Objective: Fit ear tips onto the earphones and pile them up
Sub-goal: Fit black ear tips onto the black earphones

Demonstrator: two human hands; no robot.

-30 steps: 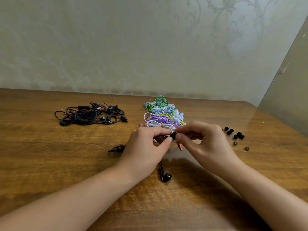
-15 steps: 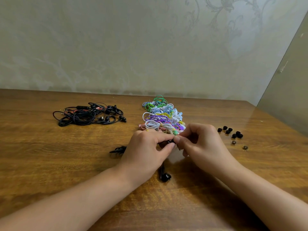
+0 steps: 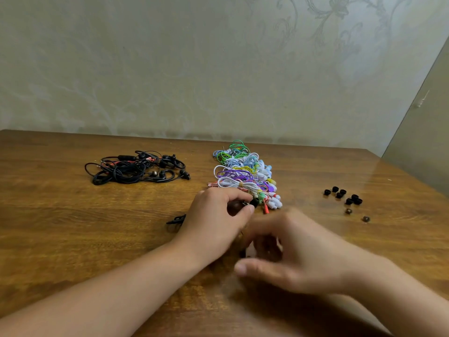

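Two fingers of the left hand [image 3: 213, 220], thumb and forefinger, pinch a black earbud [image 3: 252, 203] whose rounded tip pokes out to the right, toward the coloured bundles; its short body runs roughly left to right, mostly hidden in the curled fingers. A bit of black cable [image 3: 176, 218] shows at the left of that hand, lying on the tabletop [image 3: 73, 239]. The right hand [image 3: 298, 254] is blurred, nearer the front edge, fingers curled with the thumb reaching left; whether it holds anything I cannot tell, though something small and dark sits under its fingers. Just beyond the left hand, a row of coiled coloured earphones [image 3: 243, 173] runs toward the back edge. Toward the back left lies a tangled heap of black earphones [image 3: 136, 167]. Well apart, near the right edge, a scatter of loose black ear tips [image 3: 342, 194] lies with two brownish ones [image 3: 357, 215] just in front.
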